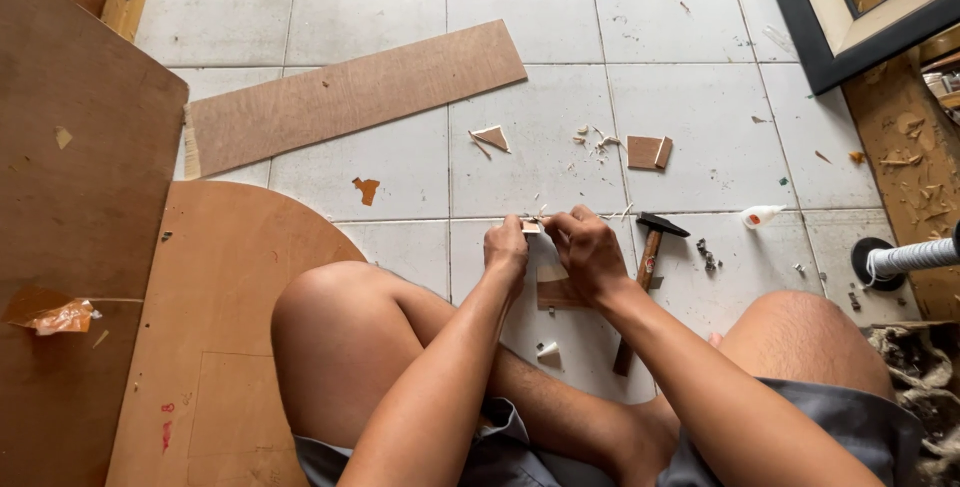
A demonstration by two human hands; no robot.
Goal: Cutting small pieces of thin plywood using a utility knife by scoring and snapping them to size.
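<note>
White floor tiles (400, 162) lay bare ahead. Left hand (505, 249) and right hand (588, 252) met fingertip to fingertip, pinching a small wood scrap (531, 227), probably veneer; hammer (648, 267) just right of them.

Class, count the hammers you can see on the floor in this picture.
1. The hammer lies on the tiles just right of the right hand; its handle end runs under the forearm. Others may be hidden.

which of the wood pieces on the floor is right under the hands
The small brown wood piece on the tile, partly hidden below the right hand beside the hammer. The long plank and the little square scrap lie farther away.
</note>
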